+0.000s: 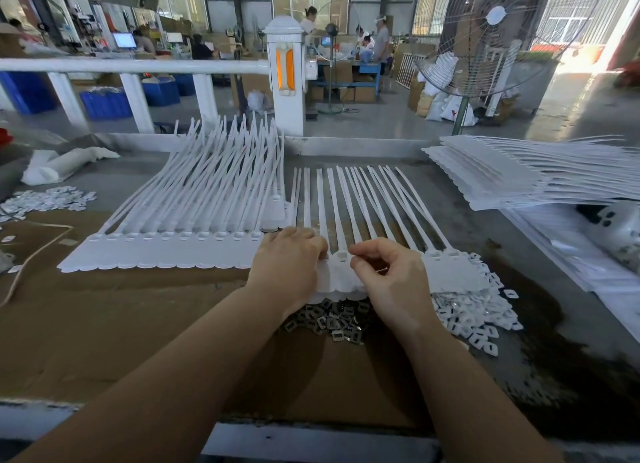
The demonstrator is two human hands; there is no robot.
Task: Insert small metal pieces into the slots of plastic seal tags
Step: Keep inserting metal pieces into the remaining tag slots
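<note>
Cardboard-topped bench, ribbed white tags

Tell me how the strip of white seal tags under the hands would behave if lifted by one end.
The strip of seal tags would probably sag: its long thin tails already splay unevenly. It looks light, being thin plastic. The joined heads likely keep it in one piece.

— What lies on the bench?
— A flat white strip of seal tags, straps fanning away.
— And the metal pieces?
— A small dark heap just before the strip's near edge.
</note>
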